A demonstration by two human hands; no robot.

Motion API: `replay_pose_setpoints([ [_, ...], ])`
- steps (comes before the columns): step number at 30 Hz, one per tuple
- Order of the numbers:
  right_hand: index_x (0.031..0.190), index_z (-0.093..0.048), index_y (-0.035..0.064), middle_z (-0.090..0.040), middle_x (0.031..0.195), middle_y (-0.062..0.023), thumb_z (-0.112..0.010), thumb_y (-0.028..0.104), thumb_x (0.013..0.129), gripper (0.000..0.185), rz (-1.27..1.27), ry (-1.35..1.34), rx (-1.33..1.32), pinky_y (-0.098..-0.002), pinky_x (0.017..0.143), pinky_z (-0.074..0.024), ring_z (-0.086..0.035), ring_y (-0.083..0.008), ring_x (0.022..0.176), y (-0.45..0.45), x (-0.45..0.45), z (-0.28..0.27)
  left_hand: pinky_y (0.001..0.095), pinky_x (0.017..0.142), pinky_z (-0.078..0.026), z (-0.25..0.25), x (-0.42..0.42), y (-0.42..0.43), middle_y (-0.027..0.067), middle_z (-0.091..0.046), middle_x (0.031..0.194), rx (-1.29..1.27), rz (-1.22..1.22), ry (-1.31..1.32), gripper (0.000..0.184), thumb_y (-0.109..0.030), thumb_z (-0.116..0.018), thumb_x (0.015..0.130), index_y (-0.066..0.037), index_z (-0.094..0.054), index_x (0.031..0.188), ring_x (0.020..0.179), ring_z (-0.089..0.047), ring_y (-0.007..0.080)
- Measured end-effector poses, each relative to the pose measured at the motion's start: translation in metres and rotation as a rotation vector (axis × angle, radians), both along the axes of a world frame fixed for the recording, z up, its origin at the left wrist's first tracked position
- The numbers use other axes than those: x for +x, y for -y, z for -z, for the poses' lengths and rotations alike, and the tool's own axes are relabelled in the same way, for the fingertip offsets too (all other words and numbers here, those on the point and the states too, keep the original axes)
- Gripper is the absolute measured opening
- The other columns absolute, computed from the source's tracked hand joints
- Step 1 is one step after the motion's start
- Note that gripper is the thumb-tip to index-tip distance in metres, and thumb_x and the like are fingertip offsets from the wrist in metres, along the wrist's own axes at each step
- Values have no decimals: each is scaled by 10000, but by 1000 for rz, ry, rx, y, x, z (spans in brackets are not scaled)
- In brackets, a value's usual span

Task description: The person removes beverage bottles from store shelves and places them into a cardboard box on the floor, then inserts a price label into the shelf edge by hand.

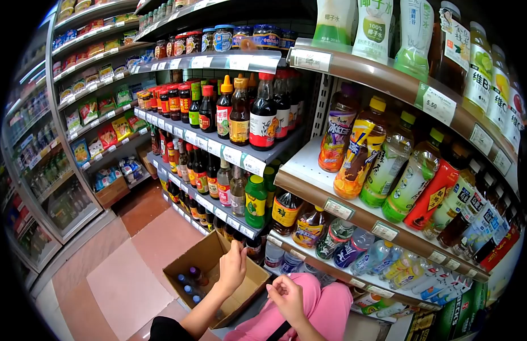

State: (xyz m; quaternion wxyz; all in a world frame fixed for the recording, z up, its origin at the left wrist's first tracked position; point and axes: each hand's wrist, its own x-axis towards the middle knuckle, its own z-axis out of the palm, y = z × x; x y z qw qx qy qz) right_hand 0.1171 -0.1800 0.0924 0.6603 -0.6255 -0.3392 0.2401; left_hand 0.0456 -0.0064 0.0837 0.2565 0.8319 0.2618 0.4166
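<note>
My left hand (233, 267) is raised over the cardboard box (186, 253), its fingers closed with no object showing in them. Several bottles with blue and purple caps (196, 277) stand in the box's left part. To the right, my right hand (287, 295) hovers above my pink-clad knees (326, 301). Its fingers are loosely curled with a small gap at the thumb, and it holds nothing visible. Close beyond both hands are the lower drink shelves, with an orange-labelled bottle (310, 227) and a dark bottle with a yellow label (286, 211).
A drink shelf (303, 153) with tea and juice bottles juts out on the right, under an upper shelf edge (382, 71). Sauce bottles (263, 116) line the middle shelves. Glass-door coolers (64, 199) stand left of the tiled floor (127, 273).
</note>
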Motion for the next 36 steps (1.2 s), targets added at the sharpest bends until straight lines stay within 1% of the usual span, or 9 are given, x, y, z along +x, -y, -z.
replay_pose_setpoints([
  [4, 846, -555, 22, -606, 666, 10, -709, 71, 908, 173, 8, -36, 68, -185, 530, -421, -569, -27, 599, 12, 4, -10, 418, 598, -481, -50, 11, -19, 150, -604, 787, 99, 12, 165, 210, -17, -654, 890, -16, -523, 1054, 672, -619, 330],
  [7, 866, -562, 21, -637, 698, -5, -704, 73, 915, 159, 11, -70, 85, -183, 546, -441, -606, -43, 625, 18, 8, -12, 341, 622, -450, -147, 34, -54, 97, -583, 878, 490, -77, 376, 236, 12, -717, 824, -24, -562, 998, 738, -568, 223],
  [12, 885, -587, 15, -636, 711, 0, -718, 76, 909, 146, 5, -70, 60, -182, 565, -443, -580, -35, 626, 19, 8, -16, 390, 801, -462, -300, 91, -122, 87, -625, 947, 809, -240, 468, 211, -123, -685, 878, -46, -627, 1066, 889, -570, 292],
  [15, 888, -599, 14, -638, 718, 4, -732, 75, 899, 146, -4, -54, 63, -184, 577, -448, -579, -32, 643, 18, 6, -13, 433, 797, -517, -353, 130, -164, 62, -609, 1056, 890, -315, 460, 296, -149, -726, 831, -108, -646, 1113, 1010, -555, 325],
  [20, 883, -613, 15, -639, 720, 8, -745, 71, 884, 143, 8, -26, 34, -186, 587, -452, -577, -32, 649, 23, 10, -10, 428, 871, -486, -385, 162, -199, 33, -613, 1071, 968, -372, 378, 329, -149, -767, 784, -182, -726, 1109, 1031, -550, 290],
  [23, 882, -616, 15, -635, 717, 9, -744, 73, 885, 141, 23, -27, 43, -187, 585, -450, -569, -33, 643, 25, 14, -10, 411, 850, -496, -396, 161, -202, 15, -621, 1041, 992, -404, 265, 229, -127, -761, 768, -175, -751, 992, 988, -556, 281],
  [27, 877, -615, 15, -631, 715, 15, -742, 78, 890, 143, 44, -25, 41, -189, 574, -439, -557, -29, 636, 25, 17, -8, 407, 811, -496, -405, 156, -205, 21, -633, 906, 1051, -337, 312, 122, -113, -776, 720, -123, -748, 838, 895, -577, 275],
  [33, 887, -617, 13, -630, 718, 17, -736, 93, 900, 144, 42, -5, 40, -193, 555, -421, -546, -22, 628, 26, 18, 1, 379, 776, -445, -411, 109, -186, -5, -657, 890, 1160, -298, 573, 55, -145, -753, 780, -109, -722, 809, 887, -577, 249],
  [36, 909, -630, 15, -635, 729, 16, -728, 98, 907, 128, 51, -47, 79, -193, 569, -430, -551, -25, 640, 27, 18, -3, 320, 729, -488, -374, 69, -138, 32, -688, 835, 842, -218, 583, 29, -85, -711, 841, -64, -727, 855, 795, -632, 181],
])
